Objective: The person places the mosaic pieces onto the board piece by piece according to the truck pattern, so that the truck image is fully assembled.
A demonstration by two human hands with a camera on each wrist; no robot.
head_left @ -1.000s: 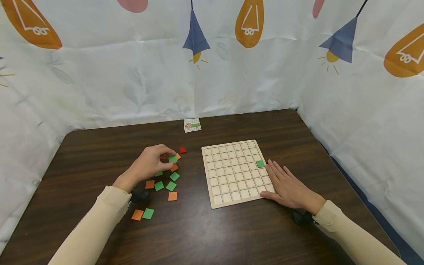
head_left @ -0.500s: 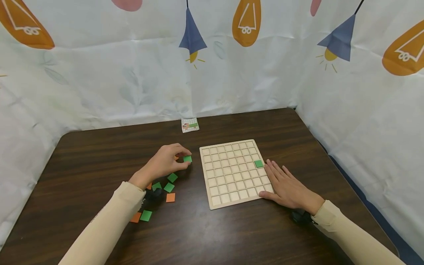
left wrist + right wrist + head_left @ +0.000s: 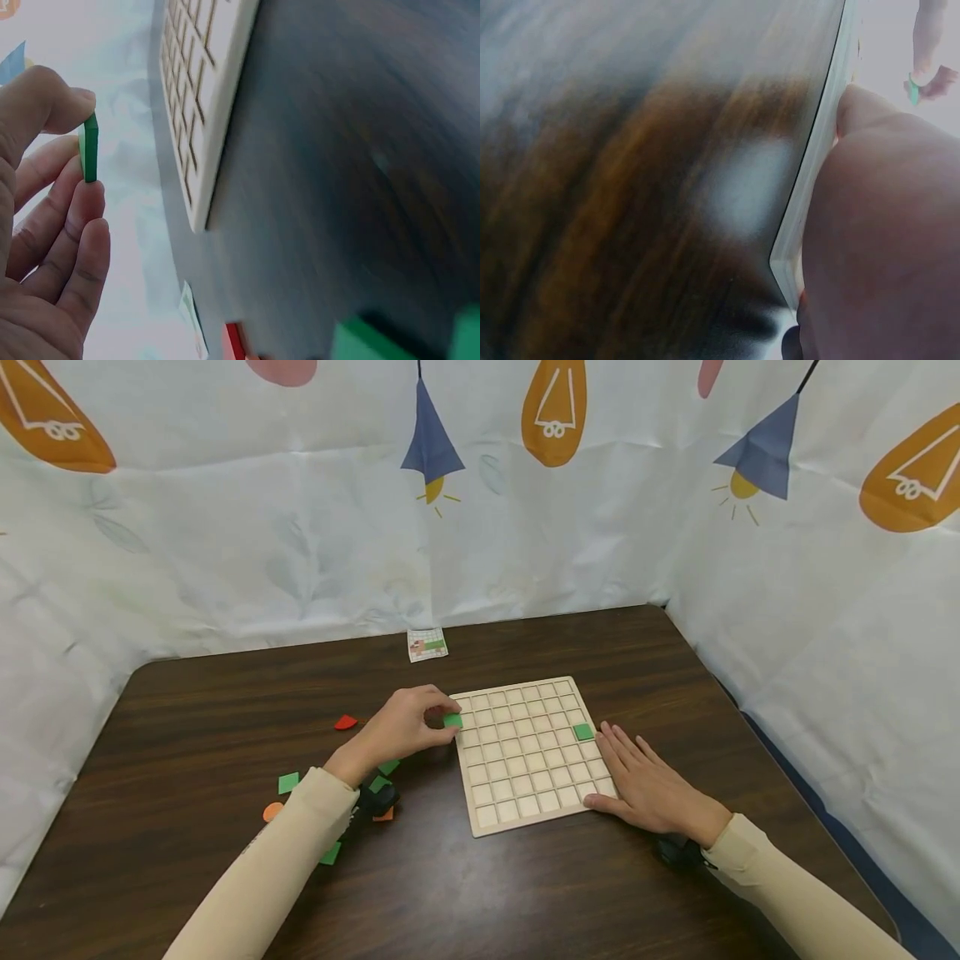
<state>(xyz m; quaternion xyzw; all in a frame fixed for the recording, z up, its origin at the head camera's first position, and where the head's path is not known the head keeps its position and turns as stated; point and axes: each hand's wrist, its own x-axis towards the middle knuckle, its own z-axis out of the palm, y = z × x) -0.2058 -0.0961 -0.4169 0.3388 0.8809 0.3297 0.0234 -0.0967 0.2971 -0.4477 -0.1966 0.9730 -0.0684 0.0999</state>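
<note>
My left hand (image 3: pixel 408 724) pinches a green square tile (image 3: pixel 452 720) between thumb and fingertips, at the left edge of the wooden grid board (image 3: pixel 517 758). In the left wrist view the pinched tile (image 3: pixel 90 148) is seen edge-on, raised above the table. My right hand (image 3: pixel 651 781) lies flat with straight fingers along the board's right edge, thumb at its near right corner. Another green tile (image 3: pixel 583 732) sits in a cell at the board's right side, close to the right fingertips. The other visible cells show bare wood.
Loose tiles lie left of the board, partly hidden by the left forearm: a red piece (image 3: pixel 345 722), a green square (image 3: pixel 288 783), an orange round piece (image 3: pixel 273 812) and several more. A small printed grid card (image 3: pixel 427 645) lies at the table's back edge, before a patterned curtain (image 3: pixel 300 543).
My left hand has carried the green tile rightward from the loose tiles to the board's left edge. The right hand keeps its place beside the board.
</note>
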